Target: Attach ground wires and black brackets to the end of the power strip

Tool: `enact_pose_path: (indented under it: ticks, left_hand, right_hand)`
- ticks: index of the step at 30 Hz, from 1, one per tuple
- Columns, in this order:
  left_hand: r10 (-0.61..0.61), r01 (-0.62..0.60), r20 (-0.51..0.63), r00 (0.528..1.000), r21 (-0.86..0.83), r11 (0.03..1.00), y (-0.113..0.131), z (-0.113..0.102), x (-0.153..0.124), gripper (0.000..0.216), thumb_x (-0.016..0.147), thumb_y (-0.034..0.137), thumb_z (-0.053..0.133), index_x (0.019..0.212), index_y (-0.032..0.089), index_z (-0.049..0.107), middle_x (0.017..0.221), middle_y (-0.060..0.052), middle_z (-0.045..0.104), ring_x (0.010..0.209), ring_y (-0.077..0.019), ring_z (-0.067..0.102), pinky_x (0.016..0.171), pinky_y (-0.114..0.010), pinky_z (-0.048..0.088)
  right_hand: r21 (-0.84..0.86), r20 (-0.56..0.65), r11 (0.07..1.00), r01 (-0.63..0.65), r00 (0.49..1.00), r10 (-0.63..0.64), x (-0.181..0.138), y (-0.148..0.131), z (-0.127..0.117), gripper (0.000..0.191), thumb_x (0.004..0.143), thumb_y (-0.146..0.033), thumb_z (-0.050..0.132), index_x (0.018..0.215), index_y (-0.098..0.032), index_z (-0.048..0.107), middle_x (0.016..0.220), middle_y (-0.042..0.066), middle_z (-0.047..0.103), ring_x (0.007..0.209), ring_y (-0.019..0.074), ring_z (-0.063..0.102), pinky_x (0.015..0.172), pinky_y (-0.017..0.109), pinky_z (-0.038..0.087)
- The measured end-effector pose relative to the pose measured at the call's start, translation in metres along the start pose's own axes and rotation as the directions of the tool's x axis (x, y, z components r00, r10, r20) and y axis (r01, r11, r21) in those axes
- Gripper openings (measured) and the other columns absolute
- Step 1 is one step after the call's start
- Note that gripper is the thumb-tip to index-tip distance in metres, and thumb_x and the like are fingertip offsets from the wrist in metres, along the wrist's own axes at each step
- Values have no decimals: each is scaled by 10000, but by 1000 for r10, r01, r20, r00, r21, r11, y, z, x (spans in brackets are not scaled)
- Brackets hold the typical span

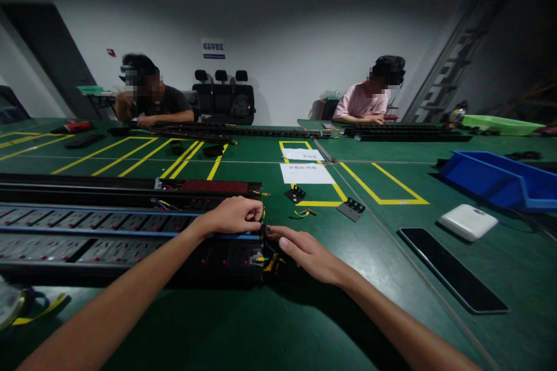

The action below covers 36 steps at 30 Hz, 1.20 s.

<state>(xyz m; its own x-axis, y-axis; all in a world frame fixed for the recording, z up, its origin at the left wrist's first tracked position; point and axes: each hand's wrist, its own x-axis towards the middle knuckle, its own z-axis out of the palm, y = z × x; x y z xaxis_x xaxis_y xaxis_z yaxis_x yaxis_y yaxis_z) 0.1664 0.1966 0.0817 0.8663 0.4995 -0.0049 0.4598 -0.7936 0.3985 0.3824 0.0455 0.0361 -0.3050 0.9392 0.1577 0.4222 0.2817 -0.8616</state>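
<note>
Several long black power strips [108,232] lie side by side on the green table [270,324], their right ends in front of me. My left hand [235,215] rests curled on the end of one strip, fingers pinched at its end cap; what they hold is hidden. My right hand [304,252] lies just right of the strip ends, fingers stretched out towards them and holding nothing. Yellow and green wires [265,261] stick out of the nearest strip's open end. Small black end brackets [352,207] and a loose wire piece [304,213] lie beyond my right hand.
A blue bin [500,179], a white box [467,221] and a dark flat panel [452,269] lie to the right. Paper sheets [307,173] sit inside yellow floor-tape marks. Two other people [148,98] [365,98] work at the far edge with more strips.
</note>
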Motion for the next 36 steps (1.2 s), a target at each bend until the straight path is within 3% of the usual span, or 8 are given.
enact_pose_path:
  ticks: [7,33,36]
  left_hand:
    - [1,-1,-3,1000,2,1000,0,0,0,105,817,295,692,799,210,632,716,39,604,643,-133,524,600,-279,268]
    - [4,-4,-8,1000,10,1000,-2,1,1,98,819,298,697,808,216,643,718,41,611,641,-131,529,600,-282,274]
    - [8,-8,-9,1000,10,1000,-3,2,1,104,822,303,694,804,217,639,720,40,613,644,-133,533,604,-282,273]
  right_hand:
    - [-33,30,999,28,999,-27,0,-1,-1,570,1071,-592,436,1522,-275,583,1417,106,694,1261,317,661,1079,497,476]
    - [16,27,1000,5,1000,-5,-1,-1,-3,594,1054,-588,472,1553,-276,551,1420,101,694,1269,332,657,1067,501,493]
    - [-38,28,999,-1,1000,2,-2,-2,-2,583,1047,-585,483,1548,-298,558,1398,93,709,1194,334,685,1021,499,514]
